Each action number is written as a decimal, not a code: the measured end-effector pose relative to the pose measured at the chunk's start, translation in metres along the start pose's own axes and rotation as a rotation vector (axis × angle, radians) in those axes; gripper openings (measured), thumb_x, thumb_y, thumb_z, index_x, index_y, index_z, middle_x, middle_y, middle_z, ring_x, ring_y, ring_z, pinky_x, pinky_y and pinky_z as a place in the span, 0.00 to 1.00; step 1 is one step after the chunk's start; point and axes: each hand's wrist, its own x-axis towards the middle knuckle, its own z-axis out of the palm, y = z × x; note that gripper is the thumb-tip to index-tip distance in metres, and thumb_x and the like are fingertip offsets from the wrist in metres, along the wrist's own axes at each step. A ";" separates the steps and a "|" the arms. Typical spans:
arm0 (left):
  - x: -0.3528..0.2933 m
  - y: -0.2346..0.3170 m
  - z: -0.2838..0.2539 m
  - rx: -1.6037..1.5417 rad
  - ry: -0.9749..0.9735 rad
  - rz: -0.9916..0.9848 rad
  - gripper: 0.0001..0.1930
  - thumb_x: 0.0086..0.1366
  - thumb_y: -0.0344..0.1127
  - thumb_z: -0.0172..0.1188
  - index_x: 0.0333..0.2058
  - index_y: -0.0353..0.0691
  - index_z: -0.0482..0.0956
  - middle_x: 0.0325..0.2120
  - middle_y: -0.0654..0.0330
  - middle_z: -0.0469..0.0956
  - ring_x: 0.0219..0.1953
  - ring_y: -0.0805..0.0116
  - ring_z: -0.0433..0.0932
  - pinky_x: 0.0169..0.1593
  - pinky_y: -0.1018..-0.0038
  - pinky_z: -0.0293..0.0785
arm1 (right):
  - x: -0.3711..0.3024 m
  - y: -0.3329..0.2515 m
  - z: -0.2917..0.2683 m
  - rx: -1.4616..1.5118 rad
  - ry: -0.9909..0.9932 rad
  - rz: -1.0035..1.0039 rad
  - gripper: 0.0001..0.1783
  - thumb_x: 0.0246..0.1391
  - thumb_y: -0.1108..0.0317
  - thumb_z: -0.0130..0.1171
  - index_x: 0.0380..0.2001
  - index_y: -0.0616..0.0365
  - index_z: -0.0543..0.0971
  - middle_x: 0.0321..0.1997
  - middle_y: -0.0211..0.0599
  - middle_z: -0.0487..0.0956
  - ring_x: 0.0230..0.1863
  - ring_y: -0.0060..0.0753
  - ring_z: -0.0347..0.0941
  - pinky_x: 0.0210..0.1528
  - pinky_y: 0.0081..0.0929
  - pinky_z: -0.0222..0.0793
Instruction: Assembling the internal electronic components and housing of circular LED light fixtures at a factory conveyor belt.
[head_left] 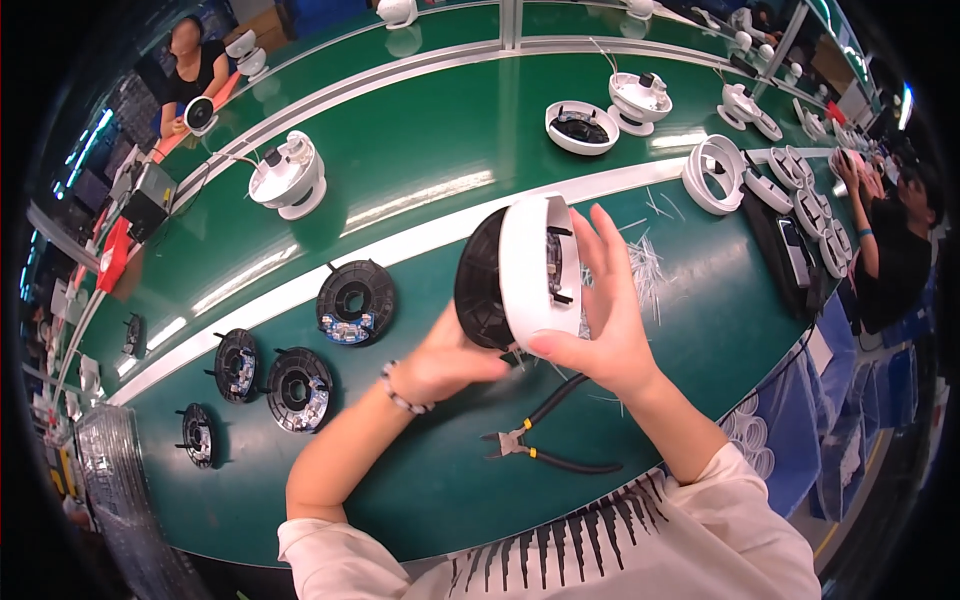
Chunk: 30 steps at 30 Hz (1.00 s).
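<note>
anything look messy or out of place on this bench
Mostly tidy. One thing stands out: a loose scatter of thin white strips lies on the green table, just beyond the right hand holding the round white and black housing. The black-handled cutters lie open near the front edge.

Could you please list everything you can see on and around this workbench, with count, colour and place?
Round housing: one, white shell on a black disc, held up in both hands over the bench.
Black round discs: five, lying on the green bench surface at left.
Cutting pliers: one, black handles, near bench edge below the hands.
White round assemblies: several, along the far belt.
White rings: a stack and a row, at right.
Pale trimmed bits: a scatter behind the right hand.
Co-workers: two, dark tops, far left and right.
Left hand: grips the black side, beaded bracelet.
Right hand: fingers spread on the white shell.
</note>
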 end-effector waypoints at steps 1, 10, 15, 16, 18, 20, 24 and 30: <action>0.003 0.007 -0.005 -0.079 0.003 -0.026 0.42 0.45 0.35 0.60 0.58 0.39 0.47 0.55 0.54 0.57 0.58 0.59 0.55 0.59 0.61 0.51 | 0.001 0.003 -0.001 -0.068 -0.037 -0.049 0.65 0.26 0.64 0.72 0.59 0.67 0.35 0.60 0.55 0.46 0.61 0.42 0.48 0.59 0.34 0.50; 0.008 0.009 -0.013 -0.364 0.351 0.025 0.26 0.60 0.53 0.37 0.45 0.36 0.67 0.39 0.53 0.73 0.40 0.62 0.73 0.46 0.67 0.70 | 0.009 -0.003 0.012 -0.588 -0.260 -0.149 0.68 0.20 0.54 0.73 0.59 0.69 0.40 0.61 0.58 0.47 0.63 0.49 0.45 0.61 0.36 0.44; 0.005 0.006 -0.010 -0.432 0.396 0.008 0.26 0.60 0.53 0.37 0.45 0.35 0.68 0.39 0.53 0.73 0.40 0.62 0.73 0.45 0.67 0.70 | 0.001 -0.010 0.020 -0.765 -0.258 -0.254 0.65 0.21 0.53 0.72 0.58 0.68 0.43 0.60 0.57 0.48 0.62 0.52 0.45 0.60 0.40 0.44; 0.006 0.005 -0.010 -0.436 0.378 0.012 0.26 0.60 0.52 0.37 0.45 0.35 0.68 0.39 0.53 0.73 0.40 0.62 0.73 0.46 0.67 0.70 | 0.000 -0.010 0.021 -0.801 -0.249 -0.287 0.65 0.21 0.53 0.72 0.58 0.67 0.43 0.61 0.56 0.48 0.62 0.52 0.44 0.60 0.40 0.43; 0.006 0.006 -0.007 -0.431 0.381 -0.006 0.26 0.60 0.52 0.37 0.45 0.35 0.68 0.39 0.53 0.73 0.40 0.62 0.73 0.46 0.67 0.70 | -0.003 -0.010 0.019 -0.807 -0.255 -0.298 0.64 0.22 0.53 0.72 0.58 0.67 0.44 0.61 0.56 0.47 0.62 0.53 0.44 0.60 0.41 0.42; 0.005 0.006 -0.004 -0.424 0.392 0.000 0.26 0.60 0.52 0.37 0.45 0.35 0.68 0.40 0.53 0.72 0.40 0.62 0.73 0.46 0.68 0.70 | -0.003 -0.008 0.017 -0.803 -0.268 -0.312 0.64 0.22 0.53 0.72 0.58 0.66 0.44 0.61 0.56 0.47 0.62 0.53 0.44 0.61 0.41 0.41; 0.006 0.003 -0.002 -0.441 0.369 0.045 0.29 0.60 0.56 0.36 0.47 0.36 0.67 0.41 0.53 0.71 0.43 0.63 0.71 0.47 0.68 0.69 | 0.002 -0.004 0.014 -0.698 -0.326 -0.321 0.65 0.18 0.56 0.73 0.57 0.68 0.44 0.60 0.59 0.45 0.60 0.61 0.43 0.59 0.47 0.42; 0.010 0.000 -0.002 -0.364 0.367 0.080 0.43 0.53 0.72 0.32 0.51 0.38 0.62 0.48 0.54 0.66 0.48 0.62 0.67 0.51 0.66 0.65 | 0.008 0.006 0.018 -0.914 -0.225 -0.301 0.66 0.18 0.48 0.72 0.55 0.74 0.45 0.57 0.60 0.49 0.56 0.59 0.48 0.56 0.47 0.46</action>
